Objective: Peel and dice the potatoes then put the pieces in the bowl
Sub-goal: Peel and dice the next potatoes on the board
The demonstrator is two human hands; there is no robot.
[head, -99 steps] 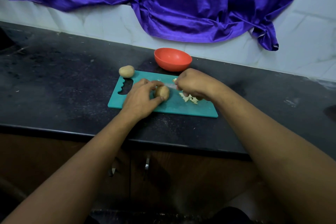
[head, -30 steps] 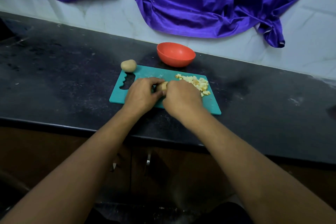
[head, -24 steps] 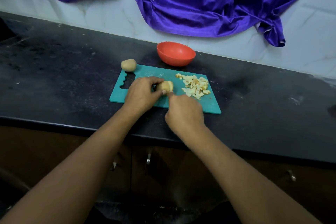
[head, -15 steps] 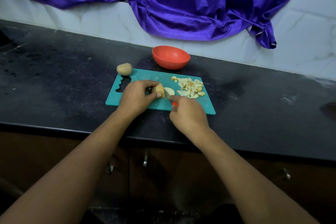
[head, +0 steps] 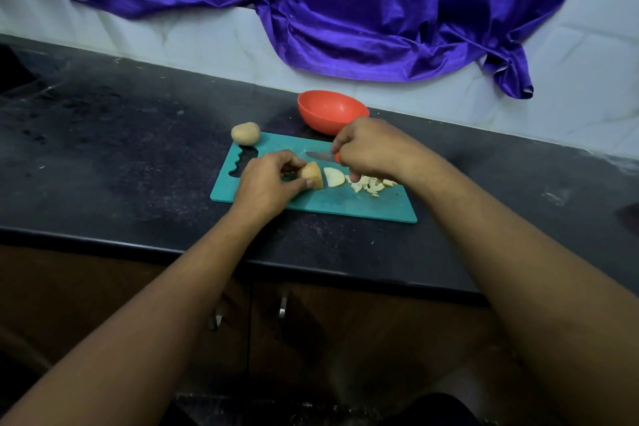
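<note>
The right hand (head: 368, 149) is lifting from the near side of the teal plastic cutting board (head: 345, 207) toward its far edge, fingers clamped on the small orange-handled knife (head: 320, 156). The dark speckled stone bench (head: 121, 156) is carrying the board, with the round orange plastic bowl (head: 332, 111) just behind. The left hand (head: 266, 183) is pinching the halved brown-skinned potato (head: 311, 176) on the board. A whole round potato (head: 245, 132) is sitting at the far-left corner. A pale slice (head: 333, 177) and diced pale pieces (head: 370, 185) are lying to the right.

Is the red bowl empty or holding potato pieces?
Empty where visible: the round red bowl shows a bare inside; pale diced pieces lie on the teal cutting board.
</note>
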